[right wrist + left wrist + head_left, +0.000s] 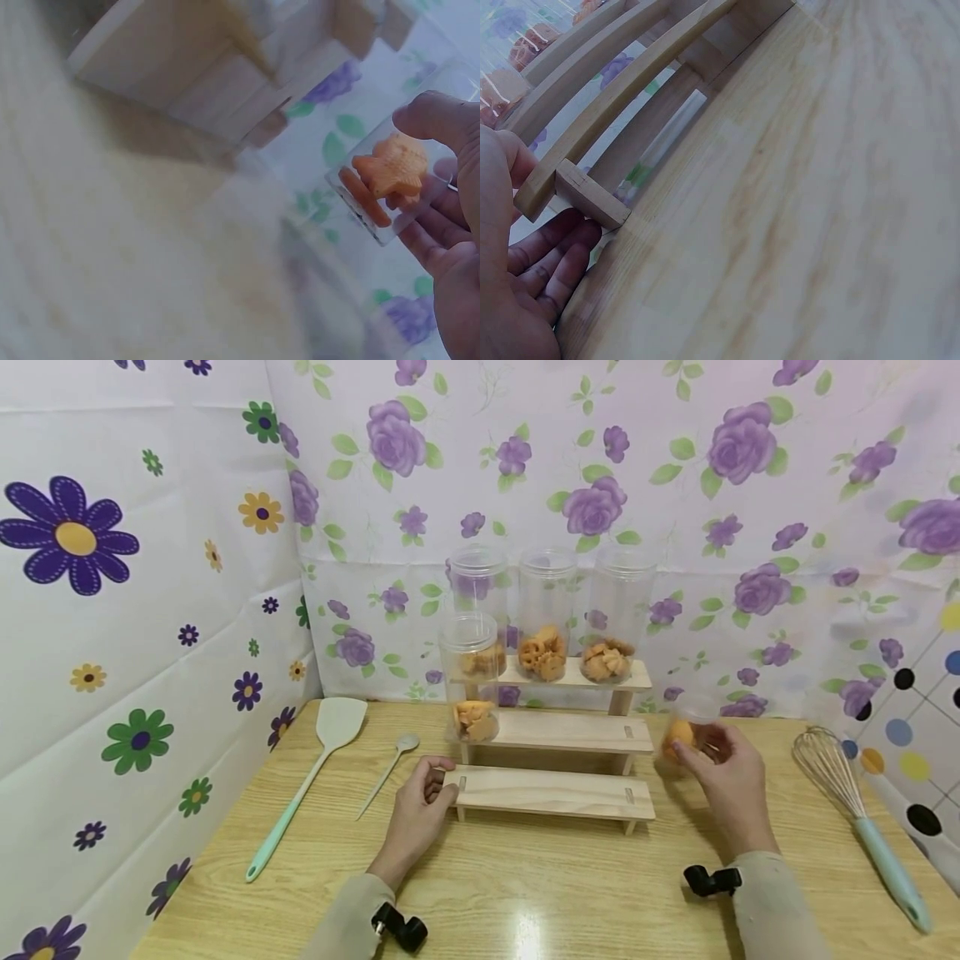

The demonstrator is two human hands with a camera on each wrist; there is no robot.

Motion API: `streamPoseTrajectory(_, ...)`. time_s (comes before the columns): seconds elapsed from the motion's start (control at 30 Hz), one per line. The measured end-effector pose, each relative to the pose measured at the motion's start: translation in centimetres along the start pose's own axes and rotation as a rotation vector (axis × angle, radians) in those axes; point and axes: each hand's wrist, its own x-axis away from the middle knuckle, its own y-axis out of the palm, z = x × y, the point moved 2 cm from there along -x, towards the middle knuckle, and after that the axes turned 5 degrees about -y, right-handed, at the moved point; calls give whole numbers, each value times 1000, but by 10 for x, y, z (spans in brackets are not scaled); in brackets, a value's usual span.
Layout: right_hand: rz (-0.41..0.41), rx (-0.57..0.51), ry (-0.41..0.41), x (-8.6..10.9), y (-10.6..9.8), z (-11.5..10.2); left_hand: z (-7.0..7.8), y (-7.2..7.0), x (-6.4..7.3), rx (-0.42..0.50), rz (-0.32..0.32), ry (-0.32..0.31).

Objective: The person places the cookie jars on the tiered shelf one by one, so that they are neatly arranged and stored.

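My right hand (731,777) grips a small clear plastic jar (686,727) with a few orange crackers (394,169) at its bottom, just right of a three-step wooden display rack (547,785). In the right wrist view the jar is tilted, with my thumb on one side and fingers on the other. My left hand (420,806) holds the left end of the rack's lowest step, fingers near its leg (592,195). On the top step stand three tall clear jars (543,652) of crackers. Another tall jar (472,722) of crackers stands at the middle step's left end.
Left of the rack lie a white spatula (303,785) with a mint handle and a small spoon (390,772). A wire whisk (858,810) with a pale blue handle lies at the right. Flowered cloth (525,468) hangs behind the wooden table (562,885).
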Motion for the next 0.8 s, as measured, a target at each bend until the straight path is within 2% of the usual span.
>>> streamPoseTrajectory(0.2,68,-19,-80,-8,-8,-27,1,-1,0,1,0,0)
streamPoseTrajectory(0.4,96,-63,-168,-12,-9,-54,1,-2,0,-1,8,7)
streamPoseTrajectory(0.8,52,-171,-306,-9,2,-102,3,-1,1,1,-2,3)
